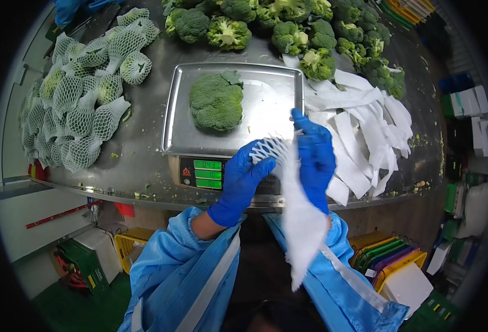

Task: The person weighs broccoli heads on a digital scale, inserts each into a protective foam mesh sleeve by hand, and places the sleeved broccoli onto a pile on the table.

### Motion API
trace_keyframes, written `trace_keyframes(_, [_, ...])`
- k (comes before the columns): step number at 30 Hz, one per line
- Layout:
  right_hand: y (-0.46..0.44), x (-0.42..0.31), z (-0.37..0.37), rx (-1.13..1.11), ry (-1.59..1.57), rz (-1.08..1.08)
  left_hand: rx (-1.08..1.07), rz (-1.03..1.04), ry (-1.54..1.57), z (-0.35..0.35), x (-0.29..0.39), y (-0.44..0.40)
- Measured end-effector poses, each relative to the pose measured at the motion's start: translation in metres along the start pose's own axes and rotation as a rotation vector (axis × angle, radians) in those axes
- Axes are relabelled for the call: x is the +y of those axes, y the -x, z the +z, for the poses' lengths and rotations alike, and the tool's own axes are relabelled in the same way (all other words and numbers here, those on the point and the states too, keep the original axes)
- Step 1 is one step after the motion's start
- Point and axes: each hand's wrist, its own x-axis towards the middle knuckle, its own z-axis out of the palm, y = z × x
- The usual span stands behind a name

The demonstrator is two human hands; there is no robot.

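— How is the white foam-net sleeve (299, 221) held?
— Its mesh end is pinched between thumb and fingers of the blue-gloved left hand (239, 180), apparently so the net is spread. The blue-gloved right hand (316, 157) is half curled against it; its grip cannot be told.
— And the round green broccoli head (216, 102)?
— Rested on the rectangular steel weighing pan (271, 94), presumably for its weight to be read.
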Motion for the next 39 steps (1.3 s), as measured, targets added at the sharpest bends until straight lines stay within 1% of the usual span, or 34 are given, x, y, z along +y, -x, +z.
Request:
trace_keyframes(1, [-0.002, -0.011, -0.003, 0.117, -0.416, 0.263, -0.054, 0.013, 0.003, -0.001, 0.0, 0.001])
trace_keyframes(2, [-0.005, -0.022, -0.002, -0.002, -0.426, 0.431, -0.112, 0.025, 0.006, -0.003, 0.001, 0.001])
trace_keyframes(3, [-0.009, -0.038, 0.0, -0.135, -0.417, 0.602, -0.096, -0.042, 0.019, -0.034, 0.024, 0.007])
trace_keyframes(4, [-0.012, -0.049, 0.001, -0.275, -0.392, 0.758, -0.043, 0.181, -0.203, -0.041, 0.017, -0.006])
trace_keyframes(5, [0.01, -0.033, 0.0, -0.428, -0.234, 0.677, 0.007, 0.028, 0.216, -0.042, 0.015, -0.012])
trace_keyframes(6, [0.032, -0.017, -0.002, -0.566, -0.078, 0.576, 0.117, -0.09, 0.647, -0.04, 0.019, -0.019])
trace_keyframes(7, [0.037, -0.014, 0.009, -0.568, -0.423, 0.698, 0.205, -0.253, 0.68, -0.027, 0.06, -0.021])
trace_keyframes(8, [0.043, -0.012, 0.019, -0.552, -0.752, 0.844, 0.106, -0.311, 0.745, -0.041, 0.065, -0.022])
trace_keyframes(9, [0.026, -0.038, 0.024, -0.685, -0.979, 1.152, 0.01, -0.372, 0.8, -0.061, 0.069, -0.019])
trace_keyframes(10, [0.023, -0.038, 0.022, -0.826, -0.742, 1.031, -0.202, -0.373, 0.866, -0.083, 0.057, -0.019])
trace_keyframes(11, [0.017, -0.039, 0.019, -0.827, -0.745, 1.029, -0.201, -0.373, 0.863, -0.089, 0.046, -0.009])
trace_keyframes(12, [0.009, -0.039, 0.018, -0.73, -0.869, 1.008, -0.202, -0.327, 0.32, -0.095, 0.037, 0.004])
trace_keyframes(14, [-0.001, -0.045, 0.022, -0.483, -1.034, 0.958, -0.194, -0.268, -0.22, -0.099, 0.038, 0.024])
trace_keyframes(15, [0.004, -0.013, 0.024, -0.471, -1.259, 0.989, -0.248, -0.406, -0.079, -0.096, 0.048, 0.032])
trace_keyframes(17, [-0.002, -0.015, 0.031, -0.483, -1.325, 1.182, -0.076, -0.792, 0.467, -0.099, 0.045, 0.044])
trace_keyframes(19, [-0.007, -0.01, 0.031, -0.687, -0.855, 0.969, -0.177, -0.663, -0.681, -0.104, 0.056, 0.01])
trace_keyframes(20, [-0.018, -0.016, 0.031, -0.74, -0.427, 0.876, -0.088, -0.404, -0.714, -0.119, 0.049, 0.005])
trace_keyframes(21, [-0.014, 0.0, 0.037, -0.527, -0.206, 0.541, 0.0, -0.146, -0.773, -0.133, 0.041, 0.0])
trace_keyframes(22, [-0.019, 0.01, 0.043, -0.399, -0.175, 0.375, 0.154, -0.048, -0.333, -0.133, 0.044, -0.012])
trace_keyframes(23, [-0.032, 0.017, 0.05, -0.268, -0.142, 0.206, 0.182, 0.167, -0.434, -0.132, 0.045, -0.026])
trace_keyframes(24, [-0.048, 0.011, 0.058, -0.187, -0.1, 0.178, 0.213, 0.385, -0.531, -0.132, 0.044, -0.041])
trace_keyframes(25, [-0.06, 0.012, 0.07, -0.128, -0.029, 0.13, 0.214, 0.385, -0.528, -0.142, 0.036, -0.057])
trace_keyframes(27, [-0.076, 0.024, 0.09, -0.026, 0.147, 0.019, 0.319, 0.238, -0.282, -0.17, 0.019, -0.09])
trace_keyframes(28, [-0.072, 0.046, 0.092, -0.151, 0.131, 0.064, 0.317, 0.241, -0.284, -0.168, 0.023, -0.1])
trace_keyframes(29, [-0.072, 0.061, 0.099, -0.159, 0.243, -0.108, 0.291, -0.002, -0.059, -0.166, 0.029, -0.109])
trace_keyframes(30, [-0.072, 0.054, 0.099, -0.162, 0.032, -0.002, 0.262, -0.244, 0.165, -0.164, 0.034, -0.112])
trace_keyframes(31, [-0.071, 0.044, 0.098, -0.17, -0.177, 0.109, 0.267, -0.239, 0.165, -0.157, 0.039, -0.106])
trace_keyframes(33, [-0.063, 0.021, 0.081, -0.228, -0.214, 0.087, 0.185, -0.091, 0.468, -0.142, 0.049, -0.078])
trace_keyframes(34, [-0.059, -0.003, 0.071, -0.305, -0.248, 0.134, 0.154, -0.013, 0.208, -0.145, 0.049, -0.069])
trace_keyframes(35, [-0.054, -0.019, 0.062, -0.419, -0.327, 0.244, 0.146, 0.069, -0.05, -0.147, 0.048, -0.059])
trace_keyframes(36, [-0.05, -0.038, 0.051, -0.51, -0.286, 0.364, 0.133, 0.065, -0.015, -0.119, 0.066, -0.044])
trace_keyframes(37, [-0.043, -0.048, 0.047, -0.56, -0.412, 0.37, 0.126, 0.066, 0.013, -0.104, 0.077, -0.031])
trace_keyframes(38, [-0.038, -0.054, 0.045, -0.617, -0.411, 0.429, 0.136, -0.124, 0.263, -0.108, 0.067, -0.02])
trace_keyframes(39, [-0.027, -0.044, 0.043, -0.649, -0.51, 0.517, 0.14, -0.297, 0.514, -0.115, 0.058, -0.009])
